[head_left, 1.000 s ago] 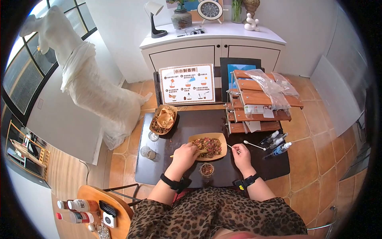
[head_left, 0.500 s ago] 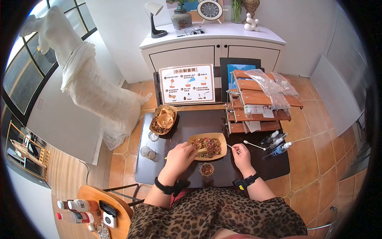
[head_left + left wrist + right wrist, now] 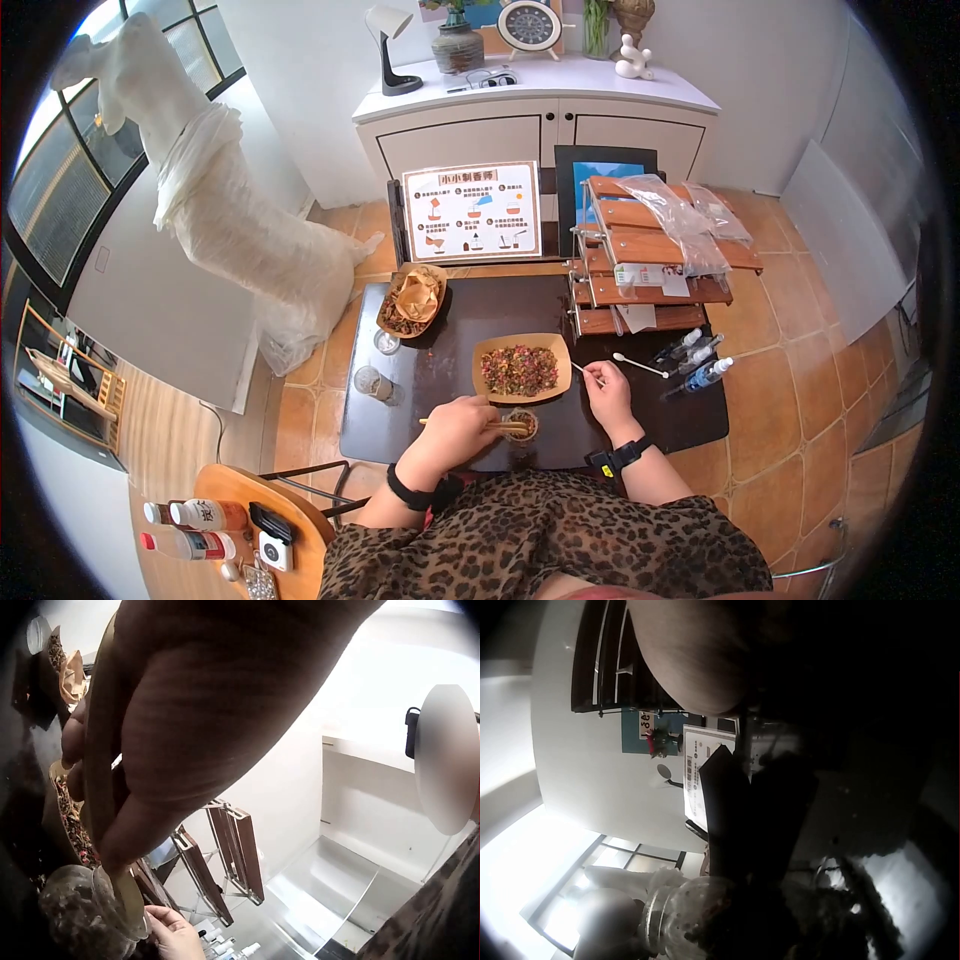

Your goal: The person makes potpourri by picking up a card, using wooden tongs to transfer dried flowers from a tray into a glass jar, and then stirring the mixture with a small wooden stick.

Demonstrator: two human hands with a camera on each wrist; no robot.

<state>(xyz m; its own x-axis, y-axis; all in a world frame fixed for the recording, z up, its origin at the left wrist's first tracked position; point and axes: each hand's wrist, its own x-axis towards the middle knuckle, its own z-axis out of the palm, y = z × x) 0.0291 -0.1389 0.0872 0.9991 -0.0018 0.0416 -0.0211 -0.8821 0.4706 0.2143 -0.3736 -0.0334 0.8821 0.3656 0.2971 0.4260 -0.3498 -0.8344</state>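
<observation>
My left hand grips a long wooden spoon laid flat, its tip over a small glass jar of dried mix at the dark table's near edge. The left wrist view shows the wooden spoon under my fingers, reaching down to the jar. Just beyond the jar sits a wooden tray filled with red and green dried bits. My right hand rests right of the tray and pinches a thin white stick. The right wrist view is dark; only the jar is plain.
A second wooden tray with crumpled paper sits at the far left, two small glass jars beside it. Behind stand an instruction sign and a wooden rack with plastic bags. A white spoon and dropper bottles lie right.
My left hand drew the wooden spoon back from the tray of mix toward me; its tip now hangs over the small jar. The right hand stayed put.
</observation>
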